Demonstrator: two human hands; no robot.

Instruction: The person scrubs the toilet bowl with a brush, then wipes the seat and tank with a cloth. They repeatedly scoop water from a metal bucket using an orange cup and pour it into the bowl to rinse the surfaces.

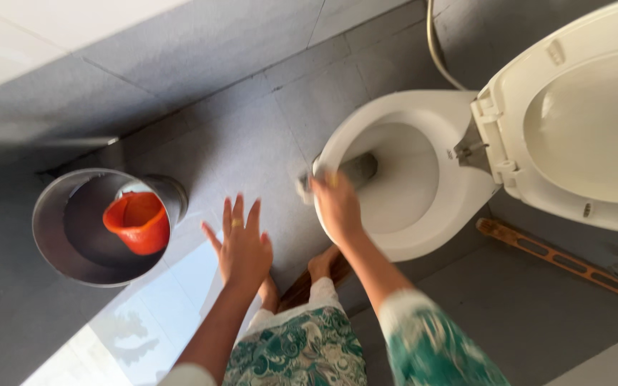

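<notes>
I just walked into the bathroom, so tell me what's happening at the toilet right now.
A person stands over the white ceramic toilet bowl, its seat and lid raised. Their right hand grips a blurred grey object, apparently a brush, held into the bowl. Their left hand hangs open and empty, fingers spread. A round metal bucket holding an orange plastic mug stands nearby.

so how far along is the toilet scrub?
Done: seat and lid are up, bowl exposed. In hand: right hand grips a blurred brush handle reaching into the bowl; left hand hangs open. Left: can't tell how much is scrubbed.
</notes>
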